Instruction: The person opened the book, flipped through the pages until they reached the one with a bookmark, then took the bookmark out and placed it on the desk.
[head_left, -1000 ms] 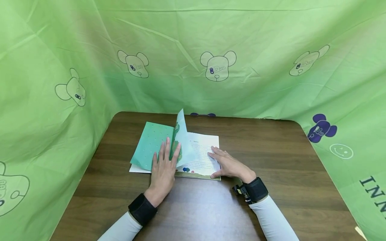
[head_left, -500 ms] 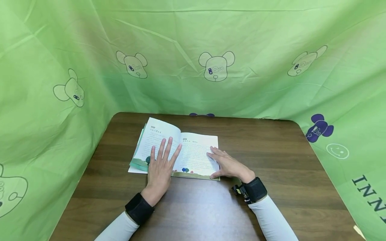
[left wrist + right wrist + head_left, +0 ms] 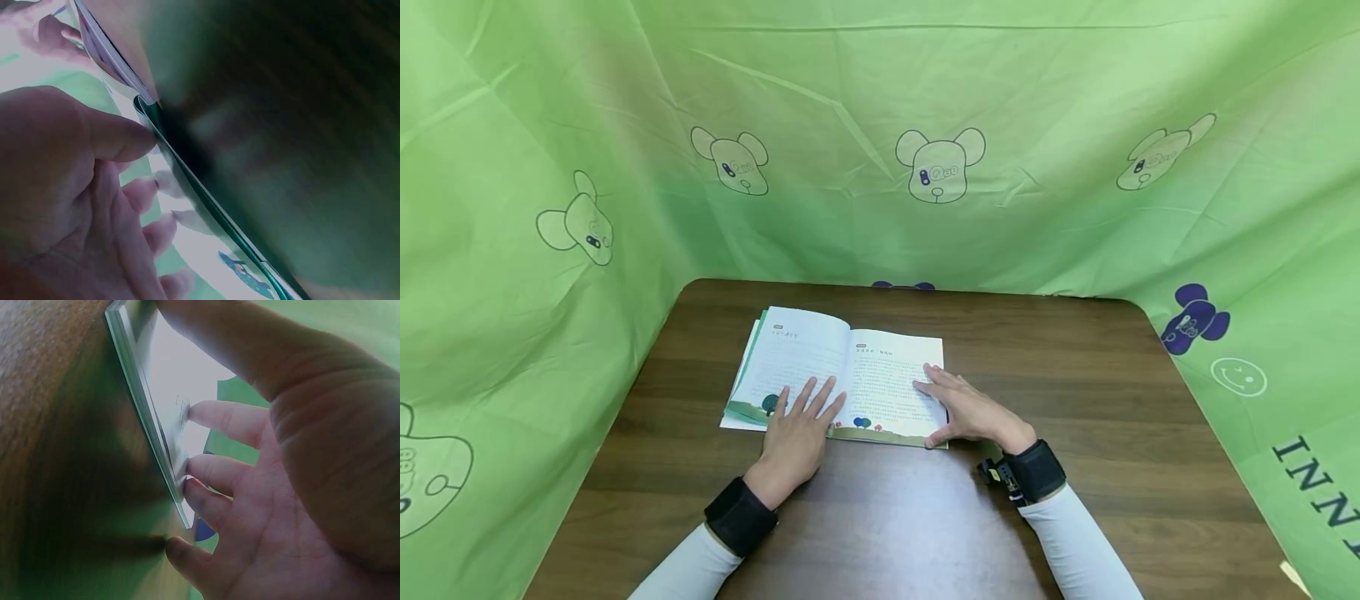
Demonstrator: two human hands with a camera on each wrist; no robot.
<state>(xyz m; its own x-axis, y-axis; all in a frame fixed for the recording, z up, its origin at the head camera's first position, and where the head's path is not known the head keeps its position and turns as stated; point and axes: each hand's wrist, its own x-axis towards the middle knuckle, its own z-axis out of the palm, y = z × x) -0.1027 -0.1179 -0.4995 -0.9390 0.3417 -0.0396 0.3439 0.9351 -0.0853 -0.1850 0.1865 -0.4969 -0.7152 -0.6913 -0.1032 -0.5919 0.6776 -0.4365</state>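
An open picture book [image 3: 820, 354] lies flat on the brown wooden table [image 3: 1037, 375], text on both pages and small pictures along the bottom edge. My left hand [image 3: 801, 421] rests flat on the lower part of the left page, fingers straight and spread. My right hand [image 3: 966, 408] lies flat on the right page near its outer edge, thumb at the bottom corner. In the left wrist view the left hand's fingers [image 3: 156, 228] press the page beside the book's edge [image 3: 206, 206]. The right wrist view shows my right hand's fingers [image 3: 219, 419] on the page of the book [image 3: 140, 394].
Green cloth with cartoon bear prints [image 3: 940, 167] hangs around the table on three sides. Black bands sit on both wrists [image 3: 1036, 471]. Bare tabletop lies to the right of the book and in front of it.
A page that stood upright a second ago has come down flat onto the left side. My left hand has slid back toward me along the left page. The right hand has stayed put.
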